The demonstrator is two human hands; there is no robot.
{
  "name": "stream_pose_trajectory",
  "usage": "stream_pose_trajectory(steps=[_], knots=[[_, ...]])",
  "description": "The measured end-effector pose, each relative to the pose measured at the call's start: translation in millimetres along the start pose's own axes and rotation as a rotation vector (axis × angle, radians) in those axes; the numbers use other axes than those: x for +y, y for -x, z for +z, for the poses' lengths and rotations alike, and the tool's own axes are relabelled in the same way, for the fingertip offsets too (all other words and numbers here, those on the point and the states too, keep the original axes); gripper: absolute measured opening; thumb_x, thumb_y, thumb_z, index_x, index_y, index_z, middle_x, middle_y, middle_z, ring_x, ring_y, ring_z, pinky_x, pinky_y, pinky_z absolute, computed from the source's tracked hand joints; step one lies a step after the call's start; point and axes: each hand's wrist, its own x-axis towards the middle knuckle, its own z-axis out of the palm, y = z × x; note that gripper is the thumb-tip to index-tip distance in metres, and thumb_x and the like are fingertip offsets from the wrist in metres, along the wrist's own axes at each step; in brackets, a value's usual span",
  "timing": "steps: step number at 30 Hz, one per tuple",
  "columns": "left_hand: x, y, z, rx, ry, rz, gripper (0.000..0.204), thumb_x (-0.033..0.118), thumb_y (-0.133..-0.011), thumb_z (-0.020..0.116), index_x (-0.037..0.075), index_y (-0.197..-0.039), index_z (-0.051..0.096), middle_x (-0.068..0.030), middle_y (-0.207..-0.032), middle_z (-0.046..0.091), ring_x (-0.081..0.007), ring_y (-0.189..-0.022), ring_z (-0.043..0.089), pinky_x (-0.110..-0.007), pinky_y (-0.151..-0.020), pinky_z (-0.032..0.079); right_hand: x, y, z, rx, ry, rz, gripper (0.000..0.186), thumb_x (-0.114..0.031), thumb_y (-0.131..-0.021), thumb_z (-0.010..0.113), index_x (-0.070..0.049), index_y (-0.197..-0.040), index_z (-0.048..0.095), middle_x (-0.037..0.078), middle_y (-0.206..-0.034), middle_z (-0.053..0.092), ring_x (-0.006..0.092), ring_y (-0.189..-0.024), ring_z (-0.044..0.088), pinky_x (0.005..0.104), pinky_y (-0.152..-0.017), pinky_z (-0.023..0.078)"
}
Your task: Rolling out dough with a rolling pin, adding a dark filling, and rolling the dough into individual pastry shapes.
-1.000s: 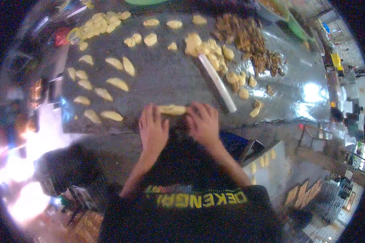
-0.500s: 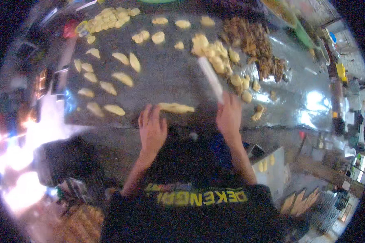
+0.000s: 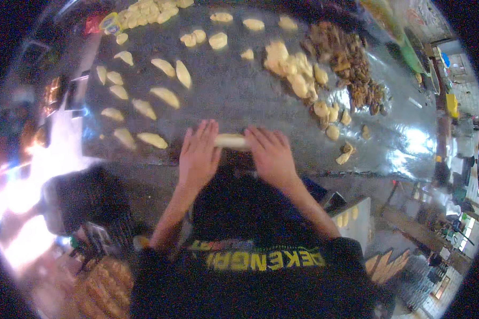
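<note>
A pale rolling pin [image 3: 230, 140] lies crosswise near the table's front edge, partly covered by my hands. My left hand [image 3: 198, 154] rests on its left part and my right hand [image 3: 270, 155] on its right part, both with fingers extended and lying fairly flat. Any dough under the pin is hidden. Flattened, crescent-like dough pieces [image 3: 165, 97] are spread to the left on the grey metal table [image 3: 213, 90]. A cluster of dough lumps [image 3: 285, 66] sits beyond my right hand.
A brown crumbly pile [image 3: 338, 53] covers the table's back right, and stacked dough pieces [image 3: 149, 11] sit at the back left beside a small yellow-rimmed container [image 3: 110, 22]. Below the table at right is a pale tray with dough strips [image 3: 356, 218]. A dark object [image 3: 82, 196] stands at lower left.
The rolling pin was lying diagonally among the dough at right; my right hand reached it, and it is now crosswise under both hands, where the dough strip was visible.
</note>
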Motion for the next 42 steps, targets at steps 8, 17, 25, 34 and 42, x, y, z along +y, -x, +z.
stream_pose_trajectory(steps=[8,17,25,34,42], knots=[[-9,-46,9,-0.084,-0.186,-0.03,0.063,0.029,-0.092,0.049,-0.004,-0.144,0.033,-0.0179,-0.149,0.037,-0.0285,-0.141,0.031,-0.046,-0.116,0.022,3,-33,8,-0.046,0.116,0.252,0.061,-0.027,-0.093,0.048,-0.001,-0.146,0.031,0.015,-0.153,0.031,0.0339,-0.142,0.028,0.0527,-0.114,0.02],[-24,-125,21,0.125,-0.12,-0.062,0.068,0.032,-0.093,0.049,-0.001,-0.148,0.025,-0.0189,-0.157,0.018,-0.0326,-0.146,0.017,-0.05,-0.117,0.019,59,-95,21,0.245,0.148,0.323,0.07,-0.025,-0.09,0.054,0.01,-0.143,0.025,0.026,-0.153,0.021,0.0402,-0.143,0.021,0.0515,-0.115,0.022],[-40,-160,28,0.283,-0.163,-0.046,0.067,0.03,-0.094,0.05,0.001,-0.148,0.025,-0.0223,-0.157,0.014,-0.037,-0.145,0.017,-0.054,-0.114,0.023,43,-73,-19,0.09,-0.088,0.035,0.059,-0.013,-0.081,0.059,-0.005,-0.137,0.043,0.02,-0.13,0.049,0.0421,-0.119,0.046,0.0487,-0.102,0.039],[-23,-80,17,0.246,-0.131,-0.099,0.063,0.027,-0.092,0.051,-0.005,-0.143,0.032,-0.024,-0.154,0.022,-0.0379,-0.143,0.02,-0.051,-0.115,0.022,28,-7,12,-0.11,-0.004,0.111,0.049,-0.011,-0.08,0.057,0.0,-0.127,0.048,0.024,-0.135,0.045,0.041,-0.128,0.04,0.0478,-0.109,0.034],[-4,6,0,0.021,-0.028,0.013,0.054,0.021,-0.089,0.055,-0.004,-0.135,0.043,-0.0199,-0.144,0.041,-0.0314,-0.138,0.034,-0.047,-0.116,0.024,-5,44,17,0.113,-0.042,0.073,0.063,-0.009,-0.076,0.057,0.002,-0.136,0.04,0.021,-0.14,0.042,0.0382,-0.134,0.036,0.0501,-0.112,0.028]])
